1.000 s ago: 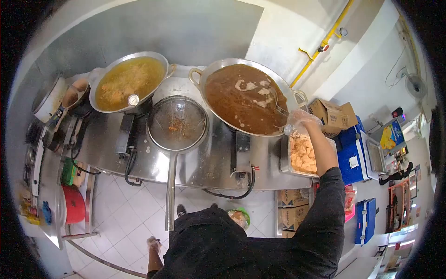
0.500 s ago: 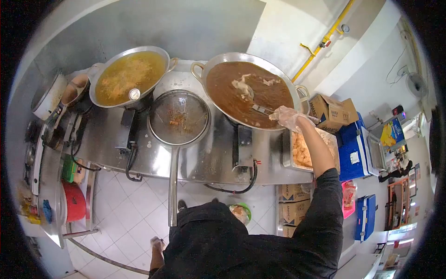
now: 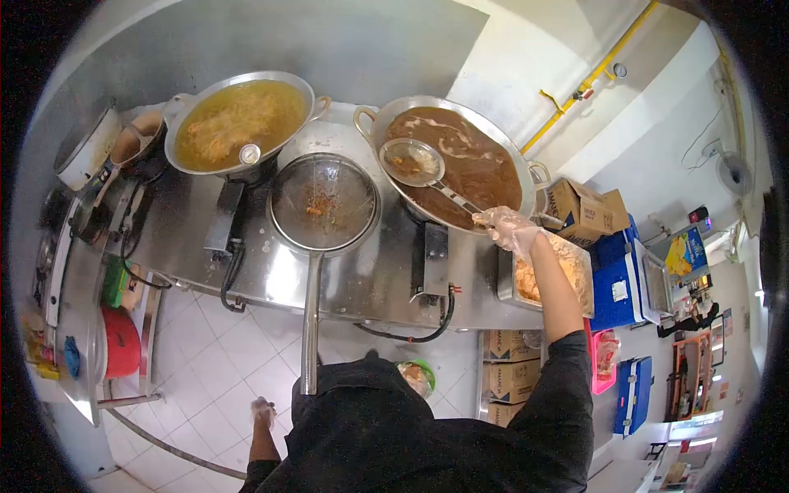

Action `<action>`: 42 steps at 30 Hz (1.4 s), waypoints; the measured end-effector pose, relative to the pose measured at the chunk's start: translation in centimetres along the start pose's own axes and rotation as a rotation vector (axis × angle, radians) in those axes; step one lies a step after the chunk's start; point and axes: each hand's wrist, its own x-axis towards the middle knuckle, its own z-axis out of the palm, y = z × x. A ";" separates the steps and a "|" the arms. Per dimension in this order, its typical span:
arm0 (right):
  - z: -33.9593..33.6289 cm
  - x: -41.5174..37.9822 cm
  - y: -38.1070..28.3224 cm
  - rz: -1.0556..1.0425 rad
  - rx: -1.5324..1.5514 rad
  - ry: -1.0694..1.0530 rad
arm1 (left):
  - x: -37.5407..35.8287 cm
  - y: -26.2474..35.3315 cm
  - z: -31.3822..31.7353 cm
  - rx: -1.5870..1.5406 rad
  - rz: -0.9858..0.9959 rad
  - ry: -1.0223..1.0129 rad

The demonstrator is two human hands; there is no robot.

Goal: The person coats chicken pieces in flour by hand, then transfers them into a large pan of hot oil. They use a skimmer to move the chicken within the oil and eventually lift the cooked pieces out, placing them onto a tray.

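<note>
Two broad two-handled pans dominate what I see through the head camera: one of brown liquid (image 3: 499,134) on the right, one of yellow frying oil (image 3: 197,167) on the left. Between them and nearer me rests a long-handled mesh strainer (image 3: 325,201); beneath the right forearm sits a metal tray (image 3: 506,275) of pale, coated pieces, partly covered by that arm. My gloved right hand (image 3: 511,228) is closed around the handle of a skimmer (image 3: 412,163), whose long axis slants forward and left from the grip, placing its bowl over the left part of the brown liquid. I can't tell whether the bowl touches the surface. My left hand (image 3: 263,411) hangs low, well apart; its fingers are too small for me to judge their grip.
</note>
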 end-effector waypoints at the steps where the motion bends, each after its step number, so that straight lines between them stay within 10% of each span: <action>1: -0.2 0.1 0.0 0.018 -0.043 0.033 | 0.6 -0.4 0.1 0.005 -0.013 0.004; 7: -2.4 -1.0 0.2 -0.006 0.094 0.128 | 1.8 -3.4 -1.2 -0.013 -0.079 -0.022; 14: -10.1 -1.4 1.1 -0.312 -0.754 0.612 | 1.2 -3.6 -0.6 -0.238 0.065 -0.099; 20: -15.1 4.9 2.9 -0.155 -1.418 0.588 | -1.3 -3.1 1.5 -0.321 0.215 -0.116; 23: -14.4 8.2 3.9 -0.075 -1.226 0.760 | -1.5 -3.1 1.9 -0.226 0.158 -0.129; 32: -10.9 13.2 4.0 -0.306 -1.194 0.412 | -0.8 -10.5 1.9 -0.213 -0.019 0.085; 38: -8.1 15.4 2.0 -0.396 -1.813 -0.023 | -1.4 -10.5 1.8 -0.190 -0.236 0.248; 42: -4.8 11.9 -0.4 -0.441 -1.310 0.163 | -1.5 -8.5 1.0 -0.176 0.047 0.039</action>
